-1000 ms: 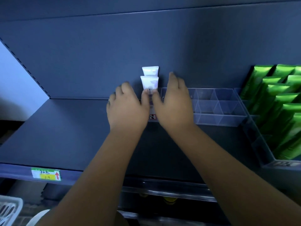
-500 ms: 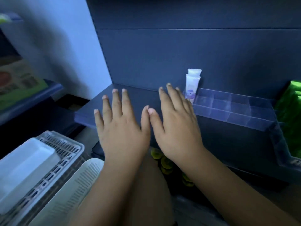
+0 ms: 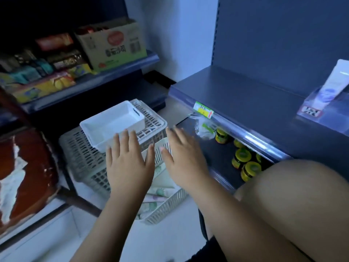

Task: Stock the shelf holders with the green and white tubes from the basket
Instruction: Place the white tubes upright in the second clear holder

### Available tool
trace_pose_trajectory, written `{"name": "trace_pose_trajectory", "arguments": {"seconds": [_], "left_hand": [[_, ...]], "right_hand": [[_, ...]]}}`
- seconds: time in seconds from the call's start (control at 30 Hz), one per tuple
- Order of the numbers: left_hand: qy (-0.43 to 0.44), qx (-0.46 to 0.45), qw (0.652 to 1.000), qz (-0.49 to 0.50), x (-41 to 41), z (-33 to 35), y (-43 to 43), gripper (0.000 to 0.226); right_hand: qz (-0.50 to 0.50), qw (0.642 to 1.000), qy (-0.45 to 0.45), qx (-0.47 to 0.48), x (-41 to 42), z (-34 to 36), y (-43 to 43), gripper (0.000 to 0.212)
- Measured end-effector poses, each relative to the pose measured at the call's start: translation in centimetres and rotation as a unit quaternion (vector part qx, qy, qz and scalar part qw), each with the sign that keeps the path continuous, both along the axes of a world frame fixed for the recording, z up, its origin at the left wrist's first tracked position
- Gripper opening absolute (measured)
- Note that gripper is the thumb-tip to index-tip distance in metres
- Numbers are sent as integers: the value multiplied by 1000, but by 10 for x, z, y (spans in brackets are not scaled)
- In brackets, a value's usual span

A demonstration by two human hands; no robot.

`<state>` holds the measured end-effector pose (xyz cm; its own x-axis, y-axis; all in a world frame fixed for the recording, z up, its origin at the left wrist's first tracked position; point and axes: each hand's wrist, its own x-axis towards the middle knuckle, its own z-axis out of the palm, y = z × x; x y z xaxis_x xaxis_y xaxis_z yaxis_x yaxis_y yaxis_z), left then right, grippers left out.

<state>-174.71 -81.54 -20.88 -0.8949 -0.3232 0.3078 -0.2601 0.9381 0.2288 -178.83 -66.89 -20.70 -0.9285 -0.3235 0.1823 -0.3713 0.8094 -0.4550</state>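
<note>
Palms face down: left hand (image 3: 128,163) and right hand (image 3: 184,161) side by side, fingers straight and spread, holding nothing, above the white basket (image 3: 166,207) where green and white tubes (image 3: 160,191) lie. One white tube (image 3: 329,87) stands in the clear holder (image 3: 319,110) at the front edge of the shelf (image 3: 245,95).

We see pale green and white tubes (image 3: 160,191) in a white basket (image 3: 166,207) of fine slotted mesh. We note a plain white tray (image 3: 113,121) and a light grey crate (image 3: 83,157) patterned with slots. The shelf (image 3: 245,95) is dark blue-grey, its price label (image 3: 203,109) green and yellow with a red arrow. The jars (image 3: 243,156) show yellow-green lids, and the standing tube (image 3: 330,87) in the clear holder (image 3: 311,100) is white with purple print.
</note>
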Motion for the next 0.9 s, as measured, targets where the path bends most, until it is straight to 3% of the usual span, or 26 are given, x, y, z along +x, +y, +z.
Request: {"name": "trace_pose_trajectory", "arguments": {"seconds": [0.17,0.27,0.33,0.4,0.5,0.67,0.77,0.9], "left_hand": [[-100,58,992,44,2,-70,-27,72],[-171,102,979,35,-1,-110,-34,68],[-215,129,967,42,-5,-133,-37,67],[-249,167,952,59,-11,-154,-41,64],[-294,197,931,87,-25,-182,-51,58],[-332,203,917,93,-55,-223,-65,50],[-349,171,920,61,-76,-252,-73,50],[-357,222,904,81,-117,-291,-74,50]], "right_hand": [[81,991,-101,37,-19,-50,-12,57],[24,982,-189,17,-40,-69,-14,42],[-53,953,-285,-88,-55,-76,-18,34],[-128,925,-316,-168,-74,-85,-22,24],[-176,893,-366,-192,-108,-114,-25,15],[-257,835,-464,-148,-134,-168,-24,11],[-282,801,-514,-119,-134,-207,-30,29],[-163,828,-534,-52,-130,-258,-60,31]]}}
